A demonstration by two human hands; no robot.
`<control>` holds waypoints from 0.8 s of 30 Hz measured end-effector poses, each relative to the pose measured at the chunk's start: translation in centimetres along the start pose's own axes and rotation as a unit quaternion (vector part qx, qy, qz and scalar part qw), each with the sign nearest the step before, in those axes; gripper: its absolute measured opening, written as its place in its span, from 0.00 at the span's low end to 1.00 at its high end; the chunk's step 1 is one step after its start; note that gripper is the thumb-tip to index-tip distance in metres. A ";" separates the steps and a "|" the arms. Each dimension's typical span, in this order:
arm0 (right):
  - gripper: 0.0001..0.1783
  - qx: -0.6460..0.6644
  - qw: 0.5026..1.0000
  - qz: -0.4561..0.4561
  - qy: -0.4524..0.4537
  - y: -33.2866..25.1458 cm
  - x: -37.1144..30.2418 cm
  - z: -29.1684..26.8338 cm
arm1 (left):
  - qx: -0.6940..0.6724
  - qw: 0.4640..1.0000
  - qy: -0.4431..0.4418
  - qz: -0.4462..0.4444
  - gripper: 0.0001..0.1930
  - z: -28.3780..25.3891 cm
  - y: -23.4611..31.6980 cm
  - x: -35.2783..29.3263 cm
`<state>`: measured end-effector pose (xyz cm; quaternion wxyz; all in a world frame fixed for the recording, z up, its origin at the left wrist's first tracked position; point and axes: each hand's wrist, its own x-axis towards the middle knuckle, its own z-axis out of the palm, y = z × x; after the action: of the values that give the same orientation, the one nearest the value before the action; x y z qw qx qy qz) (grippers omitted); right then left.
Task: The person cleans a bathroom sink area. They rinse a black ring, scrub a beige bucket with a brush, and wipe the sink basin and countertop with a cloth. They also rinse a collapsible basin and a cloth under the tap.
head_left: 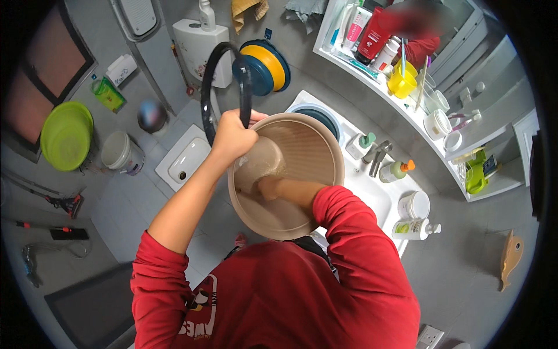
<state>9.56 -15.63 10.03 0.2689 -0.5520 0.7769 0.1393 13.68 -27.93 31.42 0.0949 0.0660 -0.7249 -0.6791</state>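
A beige plastic bin (317, 148) is tilted in front of me, its mouth turned toward me and its ribbed inner wall showing. My left hand (235, 135) is closed around a glossy black ring (244, 78), which stands up above the bin's left edge. That hand's fingertips lie by the bin's rim. Inside the bin, my right hand (269, 187) is closed and down against the wet-looking bottom (264, 158). Its fingers are partly hidden, and what they hold, if anything, cannot be made out.
Right of the bin is a white washbasin (381, 200) with a faucet (378, 157), pump bottles and a tub. A blue basin (317, 116) sits behind the bin. A mirror cabinet shelf (418, 113) juts out at right. A squat toilet (185, 158) lies left on the floor.
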 end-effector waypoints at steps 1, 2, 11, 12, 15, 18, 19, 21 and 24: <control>0.15 0.017 0.999 -0.028 -0.022 -0.7 0.6 -0.2 | -0.007 1.000 0.009 -0.012 0.17 0.1 0.3 -0.1; 0.17 -0.033 0.999 -0.022 0.037 -0.9 0.9 -0.6 | 0.018 1.000 0.006 -0.021 0.18 0.1 0.8 -0.3; 0.28 -0.064 0.989 -0.046 0.125 0.9 5.3 3.1 | 0.026 0.998 0.022 -0.044 0.21 -0.4 1.3 -0.8; 0.29 -0.059 0.986 -0.147 0.059 0.6 5.6 3.6 | 0.039 0.999 0.009 -0.034 0.21 -0.3 1.2 -0.9; 0.28 -0.149 0.951 -0.006 0.270 -1.4 4.2 -1.9 | 0.053 0.997 0.041 -0.048 0.21 -2.3 0.6 -1.8; 0.28 -0.007 0.973 0.118 0.199 7.9 9.7 1.3 | 0.027 1.000 0.001 0.004 0.20 0.4 1.7 -1.1; 0.28 -0.028 0.967 0.153 0.201 8.6 9.7 1.8 | 0.024 0.999 0.000 0.033 0.20 0.3 0.9 -1.2; 0.27 -0.158 0.941 0.172 0.245 6.8 7.3 2.4 | 0.038 0.998 0.032 0.030 0.21 -1.2 -0.2 -1.9; 0.25 -0.175 0.953 0.196 0.149 1.4 1.5 2.5 | 0.012 0.998 0.031 0.055 0.18 -1.1 -0.4 -2.5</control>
<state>8.51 -15.04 6.97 0.0163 -0.4416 0.8647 0.2388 16.36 -28.43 31.00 0.1539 0.0482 -0.7325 -0.6614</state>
